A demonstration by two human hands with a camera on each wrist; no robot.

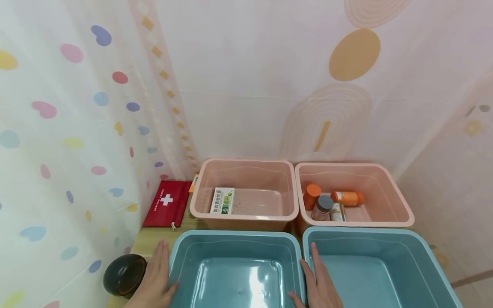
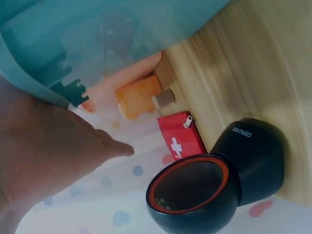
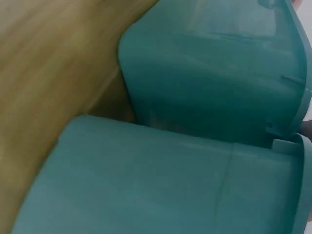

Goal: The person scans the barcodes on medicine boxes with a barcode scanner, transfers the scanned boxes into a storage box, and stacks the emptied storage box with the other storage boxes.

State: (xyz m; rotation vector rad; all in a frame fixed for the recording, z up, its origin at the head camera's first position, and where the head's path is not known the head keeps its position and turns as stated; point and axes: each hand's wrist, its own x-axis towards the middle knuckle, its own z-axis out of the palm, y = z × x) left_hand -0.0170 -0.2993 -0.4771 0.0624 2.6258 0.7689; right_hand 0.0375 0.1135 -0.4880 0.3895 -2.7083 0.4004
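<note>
My left hand (image 1: 154, 278) lies along the left side of the left blue-green plastic bin (image 1: 235, 233), fingers straight and thumb at the rim. In the left wrist view, that hand (image 2: 53, 146) is beside the bin's rim. On the opposite side, my right hand (image 1: 319, 286) rests where this bin meets the right blue-green bin (image 1: 354, 229), with its fingers extended. Nothing lies in the visible part of either bin. From below, the right wrist view has the two bins' outer walls close together; the right hand is mostly hidden there.
Behind stand two pink bins: the left (image 1: 246, 217) holds a medicine box (image 1: 222, 201), the right (image 1: 358, 223) several bottles (image 1: 323, 205). A red first aid pouch (image 1: 167, 203) and a black scanner-like device (image 1: 124, 273) are at left. A patterned curtain (image 1: 239, 85) hangs behind.
</note>
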